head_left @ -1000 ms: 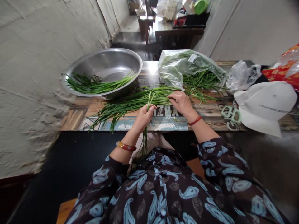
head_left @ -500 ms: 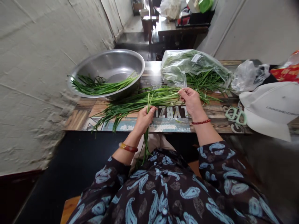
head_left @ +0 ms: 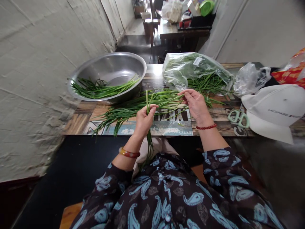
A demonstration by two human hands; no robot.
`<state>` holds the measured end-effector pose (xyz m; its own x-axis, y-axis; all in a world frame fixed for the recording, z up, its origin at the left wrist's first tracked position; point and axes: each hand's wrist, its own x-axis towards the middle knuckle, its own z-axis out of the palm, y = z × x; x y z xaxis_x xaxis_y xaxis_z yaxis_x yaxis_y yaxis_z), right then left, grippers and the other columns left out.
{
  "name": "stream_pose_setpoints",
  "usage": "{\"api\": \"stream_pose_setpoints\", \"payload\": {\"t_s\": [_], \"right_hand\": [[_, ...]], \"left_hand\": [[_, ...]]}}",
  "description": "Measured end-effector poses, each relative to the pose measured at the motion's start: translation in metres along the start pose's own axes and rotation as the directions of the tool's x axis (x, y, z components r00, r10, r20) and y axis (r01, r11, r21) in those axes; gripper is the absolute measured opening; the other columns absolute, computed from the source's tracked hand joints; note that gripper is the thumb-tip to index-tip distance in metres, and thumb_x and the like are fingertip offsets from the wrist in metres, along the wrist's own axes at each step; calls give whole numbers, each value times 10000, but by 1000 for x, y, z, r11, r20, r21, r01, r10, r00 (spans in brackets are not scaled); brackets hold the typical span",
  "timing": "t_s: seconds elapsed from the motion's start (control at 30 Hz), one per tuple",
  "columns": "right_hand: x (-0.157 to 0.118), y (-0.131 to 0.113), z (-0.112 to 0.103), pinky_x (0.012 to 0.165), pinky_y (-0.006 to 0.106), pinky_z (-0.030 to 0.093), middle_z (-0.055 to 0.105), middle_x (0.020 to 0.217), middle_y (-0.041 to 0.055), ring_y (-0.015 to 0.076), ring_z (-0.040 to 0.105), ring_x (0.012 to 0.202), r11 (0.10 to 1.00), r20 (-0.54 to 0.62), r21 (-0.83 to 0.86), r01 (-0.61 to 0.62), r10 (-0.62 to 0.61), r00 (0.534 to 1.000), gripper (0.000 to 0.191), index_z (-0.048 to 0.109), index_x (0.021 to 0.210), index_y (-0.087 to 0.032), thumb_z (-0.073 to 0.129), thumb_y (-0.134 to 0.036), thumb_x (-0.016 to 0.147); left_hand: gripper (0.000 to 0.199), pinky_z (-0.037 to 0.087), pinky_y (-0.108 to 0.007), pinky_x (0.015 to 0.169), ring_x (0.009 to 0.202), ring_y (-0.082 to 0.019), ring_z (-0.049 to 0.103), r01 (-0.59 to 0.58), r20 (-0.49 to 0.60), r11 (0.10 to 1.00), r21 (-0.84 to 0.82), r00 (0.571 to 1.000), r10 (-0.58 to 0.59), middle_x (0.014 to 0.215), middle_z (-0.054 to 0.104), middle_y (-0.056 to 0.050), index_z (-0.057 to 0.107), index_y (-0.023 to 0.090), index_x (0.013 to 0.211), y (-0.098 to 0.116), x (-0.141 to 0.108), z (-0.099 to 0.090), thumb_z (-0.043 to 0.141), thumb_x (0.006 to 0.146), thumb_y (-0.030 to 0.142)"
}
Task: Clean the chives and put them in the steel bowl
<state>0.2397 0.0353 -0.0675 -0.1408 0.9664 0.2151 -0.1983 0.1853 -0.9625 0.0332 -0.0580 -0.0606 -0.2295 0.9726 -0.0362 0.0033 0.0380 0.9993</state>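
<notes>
Several garlic chives [head_left: 149,143] are gripped in my left hand [head_left: 144,120]. Their pale ends stick up above the thumb, and the green leaves hang down past the table edge toward my lap. My right hand [head_left: 195,106] pinches the pale end of a chive at the right side of a loose pile of garlic chives [head_left: 126,108]. That pile lies across the wooden table [head_left: 78,119], with its leaf tips pointing left. More chives [head_left: 105,90] rest inside a steel basin [head_left: 107,59] behind the pile on the left.
A clear plastic bag [head_left: 175,74] of chives stands behind my right hand. Farther right are a crumpled plastic bag [head_left: 250,78], pale green scissors [head_left: 238,118] and a white cap [head_left: 274,108]. A rough wall [head_left: 47,63] borders the left side.
Both hands have shifted very slightly left with the camera view. My right fingers now pinch a chive stem end at the pile; the left hand keeps its chives.
</notes>
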Motion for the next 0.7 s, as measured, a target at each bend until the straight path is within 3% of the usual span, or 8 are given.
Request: {"api": "stream_pose_setpoints", "payload": {"t_s": [0.1,0.2,0.3,0.4,0.5,0.7], "right_hand": [[-4,-7,7,558,229,481,738,928,20,122,632,720,999,12,-24,21,-21,1000,299,693,864,-235,726,-518,772],[-8,-12,15,542,229,469,739,890,15,118,624,689,999,18,0,35,-35,999,277,707,856,-239,738,-500,769],[-10,-14,18,522,222,448,738,862,14,107,603,655,999,20,39,28,-29,999,270,708,853,-235,747,-487,764],[-11,-13,18,532,217,447,736,869,17,103,596,665,999,27,33,10,-11,1000,270,707,855,-230,736,-485,772],[-14,-9,22,549,213,451,719,871,11,99,593,681,1000,51,24,-4,3,999,259,707,857,-226,737,-469,774],[-15,-3,38,512,223,411,627,669,-30,81,502,559,999,88,-23,-26,27,996,261,719,779,-204,772,-455,731]], "left_hand": [[190,341,-239,585,611,-138,468,-263,-33,933,247,960,279,620,517,15,729,177,927,12,8,6,675,797,304],[152,369,-255,669,683,-160,506,-407,102,806,430,909,405,650,543,-2,756,172,873,16,17,13,703,769,270],[114,347,-254,655,664,-151,495,-386,142,810,441,921,362,624,535,0,724,153,719,14,22,15,712,746,264],[200,317,-242,599,600,-121,444,-237,144,921,310,969,201,601,539,7,696,137,667,12,21,14,695,752,318],[291,277,-235,541,532,-91,369,-97,194,975,198,979,58,550,510,22,706,126,675,17,16,14,687,754,405],[315,230,-227,496,494,-73,316,-83,200,982,168,979,49,491,457,35,688,118,647,25,11,11,695,738,419]]}}
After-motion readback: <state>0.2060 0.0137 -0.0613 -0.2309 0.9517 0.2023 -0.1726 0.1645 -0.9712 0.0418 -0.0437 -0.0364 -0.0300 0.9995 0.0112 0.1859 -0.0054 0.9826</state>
